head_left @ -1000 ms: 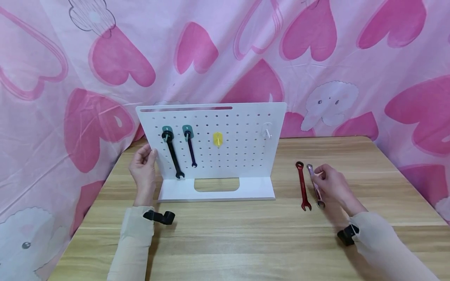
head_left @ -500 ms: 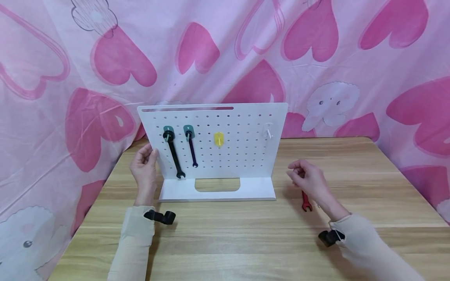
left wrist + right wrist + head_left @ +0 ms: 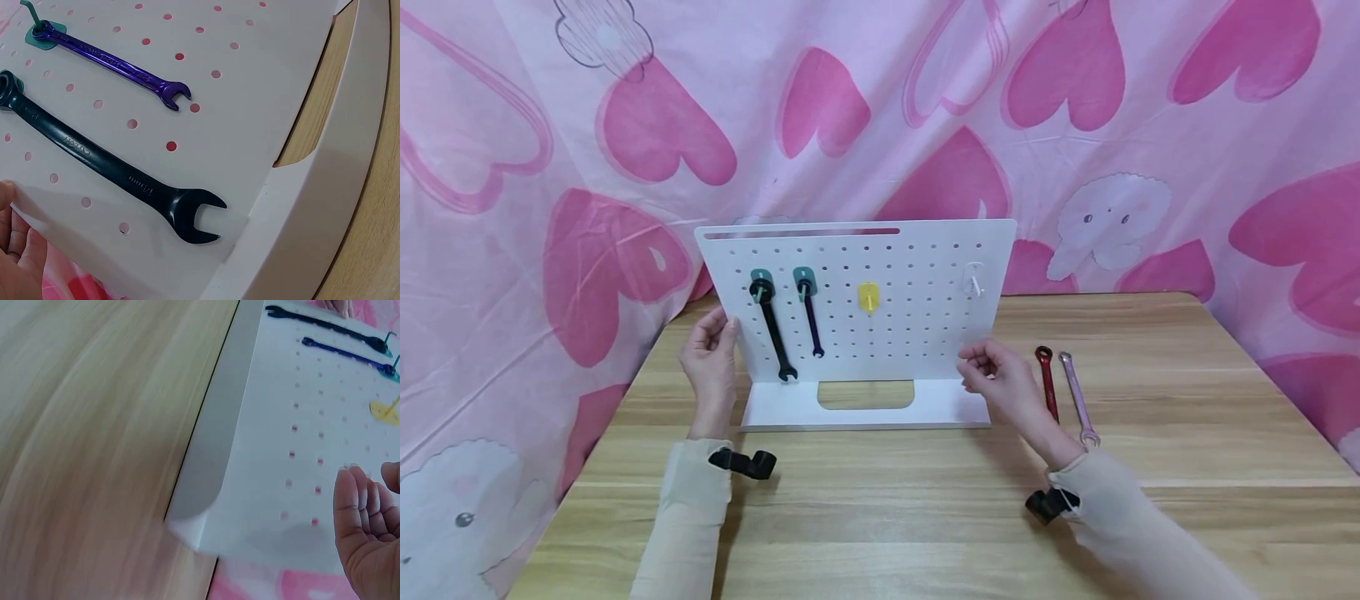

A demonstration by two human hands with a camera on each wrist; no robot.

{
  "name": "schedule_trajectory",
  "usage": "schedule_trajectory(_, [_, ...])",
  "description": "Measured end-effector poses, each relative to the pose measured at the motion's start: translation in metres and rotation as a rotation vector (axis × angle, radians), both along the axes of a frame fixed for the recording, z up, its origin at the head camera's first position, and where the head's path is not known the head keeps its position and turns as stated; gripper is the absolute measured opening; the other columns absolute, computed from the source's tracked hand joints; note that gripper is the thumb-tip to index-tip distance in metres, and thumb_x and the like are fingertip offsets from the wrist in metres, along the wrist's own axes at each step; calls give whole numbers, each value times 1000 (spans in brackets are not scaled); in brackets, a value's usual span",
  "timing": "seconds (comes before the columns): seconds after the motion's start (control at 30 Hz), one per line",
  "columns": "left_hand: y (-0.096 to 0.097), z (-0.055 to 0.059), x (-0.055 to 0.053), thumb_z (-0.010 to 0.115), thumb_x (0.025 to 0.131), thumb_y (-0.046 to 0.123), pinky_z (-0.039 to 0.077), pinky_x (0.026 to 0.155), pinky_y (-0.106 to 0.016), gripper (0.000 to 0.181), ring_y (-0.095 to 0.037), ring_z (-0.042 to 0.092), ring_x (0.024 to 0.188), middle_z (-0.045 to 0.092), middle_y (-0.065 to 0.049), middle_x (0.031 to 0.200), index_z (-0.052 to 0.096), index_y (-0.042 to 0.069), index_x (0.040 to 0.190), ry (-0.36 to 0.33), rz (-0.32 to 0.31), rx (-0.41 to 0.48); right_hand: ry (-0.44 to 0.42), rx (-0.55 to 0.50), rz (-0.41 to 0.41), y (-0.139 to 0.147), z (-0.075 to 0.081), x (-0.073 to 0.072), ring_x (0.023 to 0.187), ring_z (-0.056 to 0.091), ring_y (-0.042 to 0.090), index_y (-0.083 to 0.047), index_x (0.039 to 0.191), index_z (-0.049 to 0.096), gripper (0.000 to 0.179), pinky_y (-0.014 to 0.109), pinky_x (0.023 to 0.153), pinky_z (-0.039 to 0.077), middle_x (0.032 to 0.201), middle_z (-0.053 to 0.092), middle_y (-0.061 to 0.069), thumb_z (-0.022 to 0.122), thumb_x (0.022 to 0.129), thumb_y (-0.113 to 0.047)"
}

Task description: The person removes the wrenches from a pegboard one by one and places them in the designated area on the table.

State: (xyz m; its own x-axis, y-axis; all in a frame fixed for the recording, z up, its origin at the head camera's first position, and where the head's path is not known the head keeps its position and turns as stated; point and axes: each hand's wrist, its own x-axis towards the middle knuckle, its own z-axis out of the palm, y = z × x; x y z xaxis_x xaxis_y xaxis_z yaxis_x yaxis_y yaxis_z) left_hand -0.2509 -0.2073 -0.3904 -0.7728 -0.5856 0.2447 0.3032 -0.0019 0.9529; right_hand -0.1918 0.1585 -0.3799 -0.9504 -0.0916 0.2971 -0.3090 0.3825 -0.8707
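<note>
My left hand (image 3: 709, 375) pinches the left edge of a white pegboard stand (image 3: 917, 333), thumb in front and fingers behind. Nearby, a large dark combination wrench (image 3: 94, 153) and a smaller purple wrench (image 3: 109, 59) hang from green hooks. At the board's lower right edge is my right hand (image 3: 1011, 387), its fingers loosely bent; the right wrist view shows nothing in them. Whether it touches the board I cannot tell. A red wrench (image 3: 1047, 379) lies on the table just past this hand, its lower end hidden by the wrist. Beside it lies a silvery-pink wrench (image 3: 1078, 396).
A yellow hook (image 3: 868, 297) sits mid-board and a white hook (image 3: 974, 280) at its upper right; neither carries a wrench. The stand's base has a cut-out slot. Behind the wooden table (image 3: 880, 508) hangs a pink heart-patterned cloth (image 3: 820, 100).
My right hand has moved left from the silvery-pink wrench, over the red one, to the board's right edge. Both wrenches stay on the table. My left hand keeps its hold.
</note>
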Motion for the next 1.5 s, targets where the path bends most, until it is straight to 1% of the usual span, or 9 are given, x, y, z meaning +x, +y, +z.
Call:
schedule_trajectory(0.17, [1, 0, 0, 68, 86, 13, 44, 75, -16, 26, -9, 54, 85, 64, 8, 92, 67, 5, 111, 6, 0, -6, -27, -24, 13, -19, -3, -4, 66, 60, 7, 6, 99, 61, 13, 21, 60, 54, 83, 62, 17, 62, 87, 2])
schedule_trajectory(0.33, [0, -1, 0, 68, 87, 14, 44, 75, -16, 26, -9, 54, 86, 63, 8, 92, 67, 5, 111, 3, 3, -13, -44, -49, 22, -38, -1, -8, 67, 60, 10, 6, 99, 61, 14, 19, 61, 52, 85, 63, 17, 63, 86, 1])
schedule_trajectory(0.4, [0, -1, 0, 68, 87, 14, 44, 75, -16, 26, -9, 54, 86, 63, 8, 92, 67, 5, 111, 2, 4, -18, -45, -64, 25, -47, 2, -8, 67, 60, 13, 9, 99, 60, 15, 18, 60, 51, 85, 63, 19, 62, 86, 3])
schedule_trajectory(0.57, [0, -1, 1, 67, 87, 15, 44, 76, -16, 27, -8, 54, 87, 63, 9, 93, 66, 5, 112, -9, 6, -29, -45, -84, 29, -68, 20, 1, 72, 60, 21, 11, 97, 59, 14, 16, 62, 51, 86, 62, 22, 61, 85, 7])
schedule_trajectory(0.63, [1, 0, 1, 67, 87, 15, 44, 77, -16, 27, -8, 54, 87, 63, 9, 93, 66, 5, 112, -17, 9, -35, -40, -87, 32, -74, 23, 1, 74, 59, 19, 10, 97, 60, 14, 16, 63, 50, 87, 62, 21, 62, 85, 5])
schedule_trajectory(0.87, [0, 0, 1, 67, 87, 16, 43, 78, -16, 28, -8, 54, 88, 63, 10, 94, 65, 6, 113, -23, 9, -39, -66, -129, 16, -88, -3, -20, 79, 58, 15, 2, 101, 62, 16, 21, 68, 53, 93, 64, 10, 65, 86, -3])
schedule_trajectory(1.1, [2, 0, 2, 67, 87, 19, 43, 79, -17, 30, -8, 53, 88, 63, 9, 96, 65, 6, 114, -37, 10, -32, -65, -178, 19, -106, -7, -24, 82, 59, 15, 0, 102, 63, 17, 21, 71, 51, 95, 65, 11, 66, 86, -4])
schedule_trajectory(1.4, [1, 0, 2, 67, 87, 18, 43, 79, -17, 29, -8, 53, 89, 62, 9, 96, 65, 7, 114, -32, 2, -33, -92, -196, 4, -123, -7, -27, 88, 59, 15, -4, 105, 62, 19, 21, 77, 50, 100, 64, 7, 66, 87, -8])
schedule_trajectory(1.5, [1, 0, 1, 67, 87, 17, 43, 79, -17, 29, -8, 53, 89, 62, 10, 97, 65, 7, 115, -40, 2, -39, -98, -208, 5, -127, -7, -28, 89, 59, 16, -4, 105, 63, 19, 23, 78, 51, 101, 65, 7, 66, 87, -8])
